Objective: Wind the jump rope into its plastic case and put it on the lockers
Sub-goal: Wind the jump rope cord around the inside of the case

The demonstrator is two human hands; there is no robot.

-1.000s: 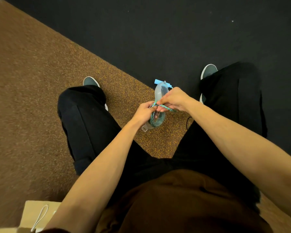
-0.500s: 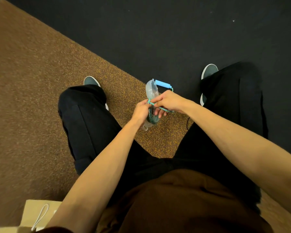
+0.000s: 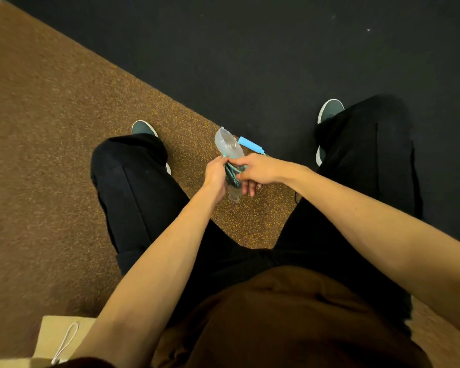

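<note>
Left hand (image 3: 215, 177) curled round near edge of clear plastic case (image 3: 229, 146), gripping it. Right hand (image 3: 259, 171) pinches jump rope (image 3: 233, 177) against case, thumb on top, fingers showing underneath.

Since half a second ago: taut teal strand between the thumbs is gone; rope now sits bunched as a dark coil between the two hands. Case lid has tipped further left. Blue handle (image 3: 250, 145) has dropped closer to right hand's knuckles.

Case held in the air between the knees, above the seam of brown speckled floor (image 3: 51, 160) and black mat (image 3: 276, 54). Lid half juts past the fingertips, away from body; coil sits in the half between the palms; handle just beyond right hand, touching lid's rim.
</note>
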